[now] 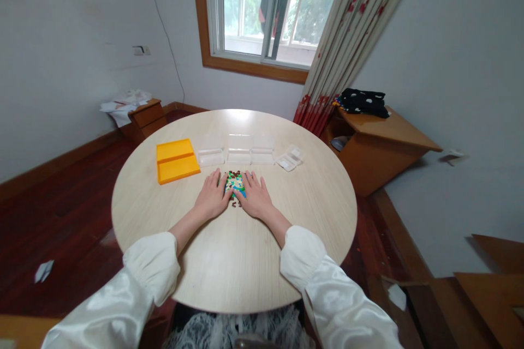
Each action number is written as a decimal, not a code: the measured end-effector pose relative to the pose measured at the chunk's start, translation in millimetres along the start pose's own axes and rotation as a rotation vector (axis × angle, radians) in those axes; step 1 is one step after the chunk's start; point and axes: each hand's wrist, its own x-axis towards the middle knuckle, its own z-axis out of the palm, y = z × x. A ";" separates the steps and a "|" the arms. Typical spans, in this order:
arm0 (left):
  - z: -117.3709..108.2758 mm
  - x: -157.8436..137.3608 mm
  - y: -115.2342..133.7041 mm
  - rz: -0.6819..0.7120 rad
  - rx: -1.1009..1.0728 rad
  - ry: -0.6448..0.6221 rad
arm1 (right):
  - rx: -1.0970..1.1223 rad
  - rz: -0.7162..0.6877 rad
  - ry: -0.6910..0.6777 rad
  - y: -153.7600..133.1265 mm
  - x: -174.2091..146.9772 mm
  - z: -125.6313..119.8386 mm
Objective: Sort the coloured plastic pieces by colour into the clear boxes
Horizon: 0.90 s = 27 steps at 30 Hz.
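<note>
Round worktop [237, 262] by window [268, 16]: L hand [212, 196] & R hand [256, 196], fingers loose, fence in a pile of tiny colored pieces [235, 182], prob. b/c that stops spills.

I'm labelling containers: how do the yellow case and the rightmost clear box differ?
The yellow case is opaque; the clear box is see-through. The yellow case is larger than the clear box. The yellow case is nearer the left hand, the clear box nearer the right hand. Both lie on the table.
</note>
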 end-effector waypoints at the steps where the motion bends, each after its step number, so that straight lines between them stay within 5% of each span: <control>1: -0.3 1.0 0.7 -0.002 -0.009 0.040 | -0.004 -0.007 0.027 -1.0 1.0 0.4; 3: -1.3 2.8 1.1 -0.036 -0.001 0.095 | -0.009 -0.019 0.026 -1.6 2.0 0.6; 6: -2.2 4.9 0.2 -0.063 0.028 0.007 | -0.006 -0.009 -0.057 0.9 0.9 -0.1; 16: -2.8 -2.0 0.4 0.144 -0.031 -0.051 | 0.002 0.086 -0.022 13.4 -5.2 -1.8; 19: -0.7 -2.4 0.4 0.146 -0.019 -0.067 | -0.007 -0.002 0.063 9.8 -4.9 -2.9; 24: 0.6 -1.1 -1.1 0.097 -0.031 -0.026 | -0.006 -0.122 -0.081 4.4 -5.4 -2.7; 27: -0.5 -1.2 -0.4 0.116 -0.012 -0.034 | -0.002 -0.104 -0.047 3.8 -5.2 -2.3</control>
